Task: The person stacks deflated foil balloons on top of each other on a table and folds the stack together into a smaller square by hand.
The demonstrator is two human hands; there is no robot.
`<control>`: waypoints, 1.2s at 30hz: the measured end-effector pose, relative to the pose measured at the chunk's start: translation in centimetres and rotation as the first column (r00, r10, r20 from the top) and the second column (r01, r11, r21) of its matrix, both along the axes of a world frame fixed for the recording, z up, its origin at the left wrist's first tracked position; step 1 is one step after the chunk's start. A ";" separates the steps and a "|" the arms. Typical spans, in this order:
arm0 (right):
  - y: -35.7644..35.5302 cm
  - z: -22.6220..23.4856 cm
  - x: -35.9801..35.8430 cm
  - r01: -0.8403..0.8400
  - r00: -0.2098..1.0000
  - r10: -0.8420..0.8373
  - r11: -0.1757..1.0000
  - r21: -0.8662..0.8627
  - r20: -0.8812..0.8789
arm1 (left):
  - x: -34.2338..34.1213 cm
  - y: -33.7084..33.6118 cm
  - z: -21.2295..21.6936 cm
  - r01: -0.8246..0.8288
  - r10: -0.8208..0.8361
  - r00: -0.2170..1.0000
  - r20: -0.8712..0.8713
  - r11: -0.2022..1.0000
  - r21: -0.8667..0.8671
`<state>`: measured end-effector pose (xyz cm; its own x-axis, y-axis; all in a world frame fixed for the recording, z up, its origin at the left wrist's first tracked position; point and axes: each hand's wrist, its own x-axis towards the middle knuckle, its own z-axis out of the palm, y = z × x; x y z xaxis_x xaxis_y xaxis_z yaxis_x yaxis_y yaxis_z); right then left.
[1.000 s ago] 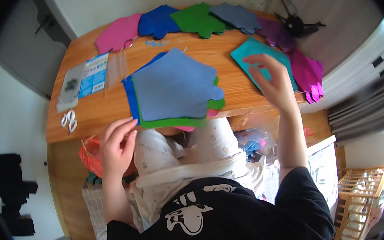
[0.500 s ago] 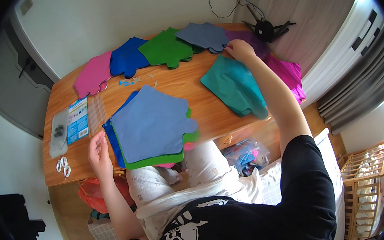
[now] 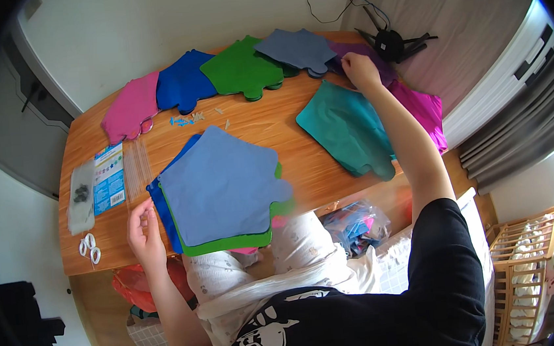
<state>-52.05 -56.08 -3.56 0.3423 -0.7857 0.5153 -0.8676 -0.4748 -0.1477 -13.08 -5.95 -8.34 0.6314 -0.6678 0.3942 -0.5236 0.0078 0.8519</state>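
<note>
A layered stack of flat five-sided pieces with rounded knobs, its top a grey-blue piece (image 3: pixel 221 178), lies over the table's front edge above my lap. Beneath it show a green piece (image 3: pixel 230 244), a dark blue piece (image 3: pixel 162 213) and a bit of pink. My left hand (image 3: pixel 144 231) has its fingers curled and pinches the stack's left edge. At the back right, my right hand (image 3: pixel 362 72) is closed, fingertips on the edge of a dark purple piece (image 3: pixel 383 65). Under my right forearm lies a teal piece (image 3: pixel 339 128), and a magenta piece (image 3: pixel 422 114) is to its right.
Along the table's back lie pink (image 3: pixel 131 106), dark blue (image 3: pixel 183 82), green (image 3: pixel 241 67) and grey-blue pieces (image 3: pixel 296 49). A printed card (image 3: pixel 108 180), clear sticks, white rings (image 3: pixel 89 247) and small clips (image 3: pixel 183 121) are at left. A black router (image 3: pixel 388 44) stands behind.
My right hand has shifted slightly right, from beside the grey-blue corner onto the dark purple piece. My left hand stays at the stack's edge. The whole view has shifted a little.
</note>
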 end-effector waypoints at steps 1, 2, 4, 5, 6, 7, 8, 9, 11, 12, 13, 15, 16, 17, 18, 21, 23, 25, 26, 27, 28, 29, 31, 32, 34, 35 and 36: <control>-0.3 0.2 -0.4 -0.024 0.994 0.024 1.000 -0.004 0.109 | 0.0 -0.1 0.0 -0.002 0.002 1.000 0.008 1.000 -0.007; -0.6 0.3 -0.8 -0.049 0.975 0.050 0.999 -0.010 0.218 | 0.0 -0.1 0.0 -0.001 0.001 1.000 0.004 1.000 -0.006; -1.4 0.7 -1.3 -0.058 0.966 0.045 0.997 0.044 0.254 | 0.0 0.0 0.0 0.005 -0.005 1.000 0.005 1.000 0.005; -1.8 0.9 -1.5 -0.070 0.956 0.039 0.993 0.095 0.292 | 0.0 0.1 0.0 0.007 -0.007 1.000 0.007 1.000 0.010; -2.6 1.1 -2.3 -0.076 0.945 0.026 0.987 0.142 0.326 | -0.1 -0.1 0.0 0.010 -0.010 1.000 0.003 1.000 0.008; -3.3 1.3 -3.0 -0.073 0.946 0.024 0.987 0.140 0.323 | -0.2 -0.2 0.0 0.015 -0.015 1.000 0.006 1.000 0.006; -4.0 1.3 -3.7 -0.086 0.918 -0.005 0.973 0.212 0.398 | -0.2 -0.4 0.0 0.021 -0.021 1.000 0.010 1.000 0.002; -4.2 1.3 -3.7 -0.113 0.882 -0.036 0.952 0.285 0.471 | -0.2 -0.3 0.0 0.021 -0.021 1.000 0.016 1.000 0.003; -4.6 1.4 -3.9 -0.142 0.840 -0.075 0.925 0.351 0.537 | -0.2 -0.3 0.0 0.022 -0.022 1.000 0.013 1.000 0.004; -4.8 1.7 -4.3 -0.104 0.842 -0.134 0.911 0.400 0.523 | -0.2 -0.3 0.0 0.025 -0.025 1.000 0.010 1.000 0.004; -5.1 2.2 -4.9 -0.065 0.840 -0.193 0.893 0.446 0.507 | -0.3 -0.5 0.0 0.030 -0.030 1.000 0.007 1.000 0.003; -4.7 3.0 -4.4 -0.039 0.835 -0.243 0.869 0.493 0.494 | 0.3 0.0 -0.2 0.025 -0.025 1.000 0.005 0.999 -0.026; -4.3 3.2 -4.2 -0.028 0.838 -0.257 0.861 0.508 0.481 | 0.4 0.1 -0.2 0.023 -0.023 1.000 -0.003 0.998 -0.056; -3.8 3.3 -3.9 -0.016 0.842 -0.270 0.853 0.522 0.468 | 0.3 0.2 -0.1 0.020 -0.021 1.000 -0.010 0.996 -0.087; -3.3 3.5 -3.5 -0.006 0.844 -0.282 0.845 0.535 0.455 | 0.1 0.2 0.1 0.015 -0.016 1.000 -0.006 0.996 -0.089; -3.7 4.1 -4.8 -0.077 0.773 -0.334 0.794 0.603 0.539 | -2.1 -1.2 4.4 0.124 -0.116 0.971 0.208 0.992 -0.027; -3.8 3.8 -5.2 -0.119 0.734 -0.362 0.764 0.634 0.575 | -3.9 -4.5 8.4 0.301 -0.295 0.848 0.441 0.952 0.059; -3.6 3.1 -4.8 -0.298 0.567 -0.330 0.772 0.561 0.755 | -7.6 -9.6 12.7 0.519 -0.486 0.696 0.529 0.849 0.098; -3.4 2.9 -4.3 -0.383 0.465 -0.313 0.772 0.507 0.828 | -9.4 -12.5 13.9 0.598 -0.565 0.611 0.555 0.788 0.144; -3.4 2.9 -4.2 -0.386 0.461 -0.312 0.773 0.504 0.831 | -11.3 -15.5 14.8 0.670 -0.637 0.515 0.574 0.716 0.194; -3.4 2.9 -4.7 -0.358 0.522 -0.285 0.782 0.510 0.804 | -13.3 -19.2 14.5 0.716 -0.666 0.449 0.596 0.667 0.207; -3.3 3.1 -4.8 -0.355 0.566 -0.250 0.787 0.505 0.786 | -15.6 -22.4 14.3 0.742 -0.685 0.375 0.625 0.626 0.241; -2.7 3.2 -4.2 -0.343 0.610 -0.212 0.798 0.496 0.763 | -18.2 -29.0 12.6 0.709 -0.756 0.238 0.609 0.564 0.423; -1.9 2.9 -3.5 -0.329 0.766 -0.027 0.843 0.426 0.643 | -19.1 -31.7 11.6 0.618 -0.729 0.201 0.654 0.613 0.493; -1.3 1.8 -4.2 -0.297 0.880 0.115 0.890 0.347 0.460 | -20.9 -36.9 9.3 0.542 -0.706 0.136 0.695 0.641 0.544; -1.1 1.0 -4.3 -0.309 0.922 0.240 0.929 0.202 0.305 | -21.5 -38.9 8.5 0.423 -0.711 0.150 0.687 0.674 0.605; -1.2 0.0 -4.7 -0.336 0.938 0.326 0.940 0.068 0.120 | -22.5 -40.7 7.3 0.302 -0.720 0.167 0.674 0.688 0.660</control>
<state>-56.75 -57.30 -3.56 0.5382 -0.6801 0.4979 -0.6408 -0.7139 -0.2824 -35.54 -46.61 -1.08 -0.4664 -0.8770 0.1153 -0.8845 0.4620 -0.0644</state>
